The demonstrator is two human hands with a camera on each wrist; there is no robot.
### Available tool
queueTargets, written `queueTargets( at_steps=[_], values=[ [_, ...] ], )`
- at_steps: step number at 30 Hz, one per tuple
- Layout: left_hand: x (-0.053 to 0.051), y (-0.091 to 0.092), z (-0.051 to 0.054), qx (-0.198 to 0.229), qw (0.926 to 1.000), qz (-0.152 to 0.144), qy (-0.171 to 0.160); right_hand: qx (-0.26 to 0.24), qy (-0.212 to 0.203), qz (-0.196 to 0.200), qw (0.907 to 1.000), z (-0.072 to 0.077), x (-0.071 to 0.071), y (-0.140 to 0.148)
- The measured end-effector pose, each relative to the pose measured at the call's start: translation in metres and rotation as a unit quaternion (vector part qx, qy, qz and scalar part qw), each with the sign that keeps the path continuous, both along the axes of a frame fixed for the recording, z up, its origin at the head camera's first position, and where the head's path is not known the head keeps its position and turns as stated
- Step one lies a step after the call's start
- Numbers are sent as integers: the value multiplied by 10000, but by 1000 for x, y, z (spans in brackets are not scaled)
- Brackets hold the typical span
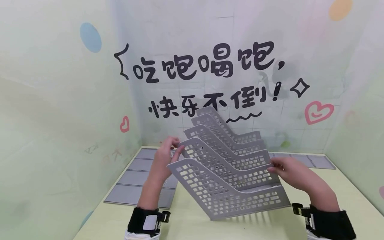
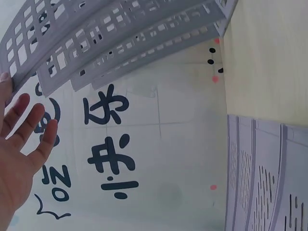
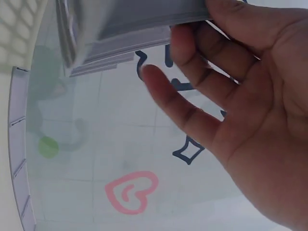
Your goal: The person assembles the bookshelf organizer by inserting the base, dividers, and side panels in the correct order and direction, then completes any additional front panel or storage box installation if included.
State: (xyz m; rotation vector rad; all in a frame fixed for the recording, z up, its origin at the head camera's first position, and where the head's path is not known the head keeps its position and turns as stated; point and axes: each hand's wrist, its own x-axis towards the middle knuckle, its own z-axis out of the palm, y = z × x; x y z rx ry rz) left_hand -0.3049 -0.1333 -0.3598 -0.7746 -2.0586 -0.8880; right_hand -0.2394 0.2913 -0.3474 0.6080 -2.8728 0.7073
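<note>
A grey plastic file rack [image 1: 228,181] is held up at a tilt over the table, its several perforated dividers standing one behind another. My left hand [image 1: 165,158] pinches the upper left edge of one divider; in the left wrist view that hand's thumb meets the divider [image 2: 29,53] while other fingers [image 2: 45,144] spread free. On the opposite side, my right hand [image 1: 289,171] grips a lower front corner of a divider between thumb and fingers. The right wrist view shows the thumb on a grey panel [image 3: 149,19], and the little finger [image 3: 166,89] stands off it.
Grey slatted panels [image 1: 136,180] lie flat on the pale table [image 1: 327,206] at the left. Another row of grey panels [image 1: 315,162] lies along the back right edge. Printed walls [image 1: 54,100] enclose the table at the back and sides.
</note>
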Motion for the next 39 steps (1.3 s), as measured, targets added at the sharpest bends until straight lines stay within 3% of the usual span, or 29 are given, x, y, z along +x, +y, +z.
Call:
queueTargets(
  at_steps=[3, 5, 8, 10, 15, 17, 19, 22, 24, 29, 33, 38, 39],
  values=[
    [-4, -8, -2, -198, 9998, -23, -56, -207, 717, -13, 9972, 3, 4, 3],
    [-5, -13, -3, -377, 9988, -40, -304, -422, 1362, -17, 9898, 4, 6, 5],
    [-6, -18, -4, -710, 9927, -22, -972, -936, 2147, 14, 9722, 5, 9, 8],
    [-5, -20, -4, -977, 9831, -13, -1546, -1293, 2377, -28, 9627, 6, 11, 10],
    [-5, -19, -8, -1827, 9442, -239, -2731, -2024, 2019, -253, 9579, 12, 20, 18],
    [-6, -16, -11, -2092, 9263, -389, -3111, -2403, 1808, -119, 9536, 13, 23, 22],
    [-6, -12, -17, -2292, 9080, -493, -3473, -2790, 1653, 143, 9459, 13, 25, 25],
    [-6, -3, -28, -2464, 8830, -482, -3966, -3387, 1510, 703, 9260, 12, 26, 24],
    [-6, 2, -37, -2561, 8717, -360, -4163, -3603, 1530, 1012, 9146, 13, 23, 19],
    [-6, 11, -53, -2661, 8573, -6, -4406, -3796, 1680, 1578, 8960, 10, 15, 4],
    [-4, 13, -58, -2566, 8483, 66, -4631, -3705, 1920, 1809, 8906, 7, 9, -7],
    [-5, 13, -61, -2553, 8375, 54, -4830, -3540, 2117, 1691, 8951, 9, 7, -18],
    [-5, 13, -61, -2564, 8358, 39, -4855, -3459, 2159, 1563, 8996, 9, 8, -20]
  ],
)
